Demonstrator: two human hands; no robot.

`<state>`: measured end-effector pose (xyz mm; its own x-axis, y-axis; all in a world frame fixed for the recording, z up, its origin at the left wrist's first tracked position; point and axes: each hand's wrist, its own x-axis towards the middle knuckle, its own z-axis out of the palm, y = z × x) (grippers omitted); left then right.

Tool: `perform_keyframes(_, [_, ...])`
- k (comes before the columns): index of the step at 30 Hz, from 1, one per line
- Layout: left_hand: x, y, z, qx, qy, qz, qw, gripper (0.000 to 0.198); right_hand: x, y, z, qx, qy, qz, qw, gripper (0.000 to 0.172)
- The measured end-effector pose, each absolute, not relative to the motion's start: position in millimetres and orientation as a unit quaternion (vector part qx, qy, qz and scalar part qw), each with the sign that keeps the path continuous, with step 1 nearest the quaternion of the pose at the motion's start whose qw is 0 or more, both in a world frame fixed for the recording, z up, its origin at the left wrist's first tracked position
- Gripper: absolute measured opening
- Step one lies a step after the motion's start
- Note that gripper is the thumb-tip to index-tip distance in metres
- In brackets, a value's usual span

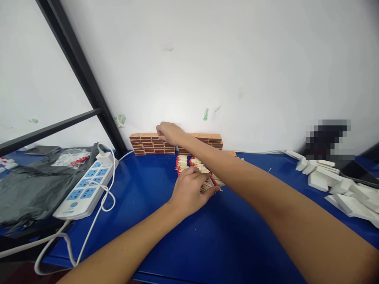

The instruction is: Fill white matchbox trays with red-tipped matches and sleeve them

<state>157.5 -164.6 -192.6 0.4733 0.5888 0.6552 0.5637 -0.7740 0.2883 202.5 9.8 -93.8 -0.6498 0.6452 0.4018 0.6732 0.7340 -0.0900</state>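
Note:
Matchboxes (152, 146) stand stacked in rows against the wall, with orange tops and dark brown sides. My right hand (169, 132) reaches across to the top of the stack, its fingers curled down on a matchbox there, which the hand mostly hides. Nearer to me, my left hand (191, 185) is closed around a small white-edged matchbox tray (211, 181) filled with matches. Loose red-tipped matches (182, 161) lie in heaps on the blue table just behind that hand, partly covered by my right forearm.
A white power strip (89, 185) with blue sockets and looping cables lies at left, beside a grey plastic bag (26, 193). White empty trays (340, 185) are piled at right. A black metal frame (79, 71) rises at left from the blue table (183, 244).

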Motion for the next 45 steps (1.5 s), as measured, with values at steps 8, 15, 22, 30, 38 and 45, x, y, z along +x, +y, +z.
perform_keyframes(8, [157.5,-164.5,-193.9,0.844,0.347,0.408,0.023,0.032,289.6,-29.5,-54.0,-0.384,-0.864,-0.014,0.325,0.014])
perform_keyframes(15, [157.5,-162.9,-190.0,0.831,0.363,0.421,0.016,0.033,443.0,-96.1,-111.7,-0.555,-0.725,-0.05,0.404,0.026])
perform_keyframes(22, [158.2,-162.1,-190.3,0.825,0.37,0.427,0.029,0.034,501.2,-72.0,-171.8,-0.599,-0.744,0.048,0.291,0.031])
perform_keyframes(30, [152.6,-157.3,-187.5,0.828,0.365,0.425,0.03,0.027,496.4,-52.0,-194.6,-0.553,-0.789,0.072,0.257,0.031])
perform_keyframes(38, [145.5,-149.2,-181.0,0.817,0.392,0.423,0.018,0.028,506.8,-75.8,-163.0,-0.584,-0.739,0.127,0.31,0.049])
perform_keyframes(45, [138.5,-138.9,-177.9,0.793,0.423,0.437,0.024,0.028,450.0,-112.6,-135.9,-0.487,-0.775,0.238,0.326,0.051])
